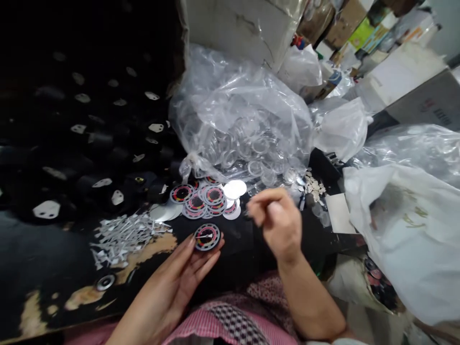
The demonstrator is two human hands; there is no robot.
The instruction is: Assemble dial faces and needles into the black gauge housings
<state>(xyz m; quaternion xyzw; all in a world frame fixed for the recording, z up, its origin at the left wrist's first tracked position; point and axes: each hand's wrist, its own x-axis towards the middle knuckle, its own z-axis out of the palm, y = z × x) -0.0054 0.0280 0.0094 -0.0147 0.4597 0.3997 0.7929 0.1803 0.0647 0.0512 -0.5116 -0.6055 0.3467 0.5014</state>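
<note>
My left hand [187,268] holds a small round gauge [207,236] by its rim between thumb and fingers. Its dial faces up, dark with red and yellow marks and a pale needle across it. To the right, my right hand [276,220] hovers over the table with its fingers curled together; what they hold, if anything, is blurred. Just beyond the gauge lies a pile of printed dial discs [197,203], with plain white discs [235,189] beside it. A heap of pale grey needles [125,235] spreads left of my left hand.
Behind the dials sits a large clear plastic bag [244,100] of transparent round covers. Many black gauge bodies [117,197] with pale plates fill the left. Small pale pieces [314,187] and a white card [339,213] lie right, near a white bag [406,258].
</note>
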